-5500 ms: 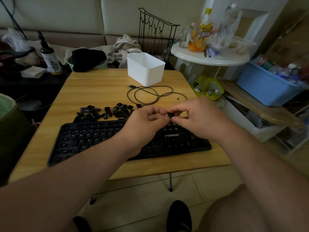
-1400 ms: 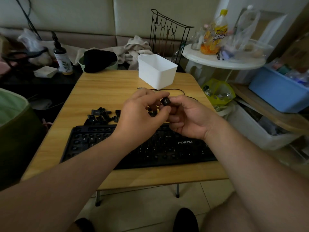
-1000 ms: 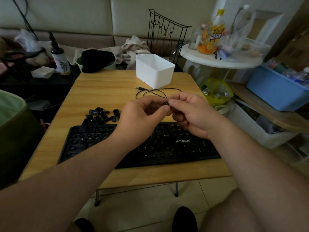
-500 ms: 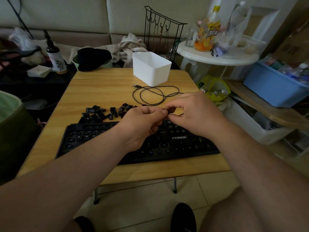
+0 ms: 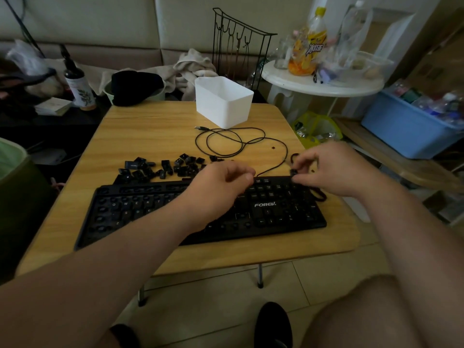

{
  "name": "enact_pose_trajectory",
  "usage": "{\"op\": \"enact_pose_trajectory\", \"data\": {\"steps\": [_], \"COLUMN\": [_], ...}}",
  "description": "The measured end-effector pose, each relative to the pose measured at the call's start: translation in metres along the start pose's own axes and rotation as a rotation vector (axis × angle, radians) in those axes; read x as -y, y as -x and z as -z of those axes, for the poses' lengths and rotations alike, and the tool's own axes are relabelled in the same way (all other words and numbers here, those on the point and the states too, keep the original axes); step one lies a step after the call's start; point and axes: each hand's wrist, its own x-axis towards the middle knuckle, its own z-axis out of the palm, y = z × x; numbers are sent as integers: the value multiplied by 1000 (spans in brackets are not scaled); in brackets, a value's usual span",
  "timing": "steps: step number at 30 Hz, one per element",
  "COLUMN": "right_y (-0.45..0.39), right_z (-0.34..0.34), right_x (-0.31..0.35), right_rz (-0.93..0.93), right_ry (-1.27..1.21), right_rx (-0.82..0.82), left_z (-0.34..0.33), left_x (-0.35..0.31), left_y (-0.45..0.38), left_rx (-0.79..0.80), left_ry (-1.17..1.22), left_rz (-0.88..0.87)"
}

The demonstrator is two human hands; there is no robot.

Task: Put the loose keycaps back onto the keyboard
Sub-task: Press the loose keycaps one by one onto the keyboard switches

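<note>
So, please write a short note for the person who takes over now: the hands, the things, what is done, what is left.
Right hand pinches one keycap over the keyboard's top right corner.
Left hand hovers over the keyboard's middle, fingers loosely curled, holding nothing.
Loose keycaps lie in a pile on the table behind the keyboard.
Done: many keys are on.
Left: seat the held keycap, then the pile.

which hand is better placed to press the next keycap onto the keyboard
Right. The right hand already pinches a keycap just above the keyboard's top right edge; the left hand hovers over the middle, apparently holding nothing.
</note>
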Motion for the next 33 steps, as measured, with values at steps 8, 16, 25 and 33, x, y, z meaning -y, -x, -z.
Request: {"op": "enact_pose_trajectory", "data": {"steps": [8,16,25,33], "right_y": [-8,-10,-10,-16], "right_z": [-11,-16,-20,-27], "right_x": [-23,-16,-11,-12], "right_rz": [-95,-81,-79,-160], "right_ry": [90,231,299,214], "right_rx": [203,177,161,123], "left_z": [-2,-4,-9,-11], "left_x": [2,8,12,19], "left_y": [8,7,8,5], "left_rx": [37,91,121,152], "left_ry": [-441,-617,-673,-745], "left_rz": [-234,-391,-477,-512]}}
